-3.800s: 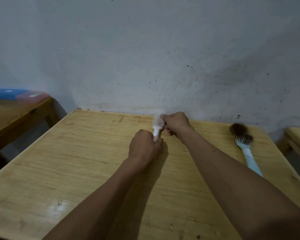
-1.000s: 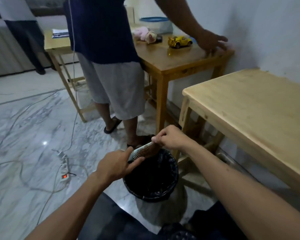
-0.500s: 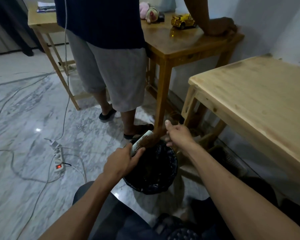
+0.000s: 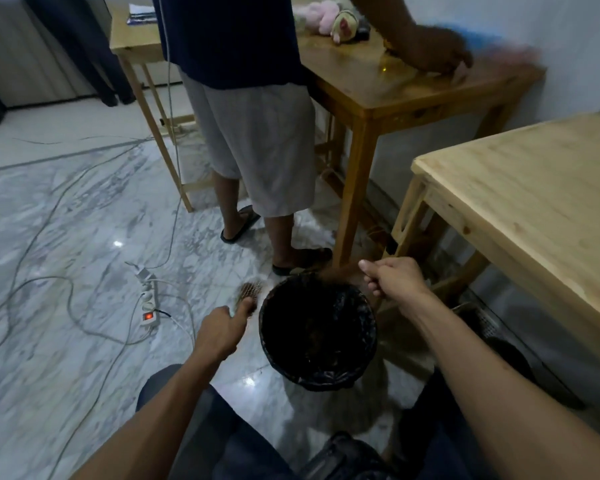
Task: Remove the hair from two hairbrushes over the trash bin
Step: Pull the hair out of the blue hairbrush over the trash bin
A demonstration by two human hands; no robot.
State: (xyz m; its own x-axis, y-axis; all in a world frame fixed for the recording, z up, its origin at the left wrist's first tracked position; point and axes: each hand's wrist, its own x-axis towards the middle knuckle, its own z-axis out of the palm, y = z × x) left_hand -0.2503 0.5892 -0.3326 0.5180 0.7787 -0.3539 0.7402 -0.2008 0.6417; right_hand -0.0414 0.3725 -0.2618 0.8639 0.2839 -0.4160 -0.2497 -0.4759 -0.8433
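Observation:
A round trash bin (image 4: 364, 344) lined with a black bag stands on the marble floor in front of my knees. My left hand (image 4: 222, 329) grips the handle of a small hairbrush (image 4: 248, 293), held just left of the bin's rim with brown hair still in its bristles. My right hand (image 4: 390, 277) is closed over the bin's far right rim and pinches a tuft of brown hair (image 4: 336, 271) that trails to the left above the bin. The second hairbrush is out of view.
Another person (image 4: 253, 133) in grey shorts and sandals stands just beyond the bin, leaning on a darker wooden table (image 4: 413, 95). A light wooden table (image 4: 534, 188) is at my right. A power strip (image 4: 148, 303) and cables lie on the floor at left.
My hands have pulled apart: the left took the brush off to the left of the bin, the right drew a tuft of hair away over the rim. The view tilted further down.

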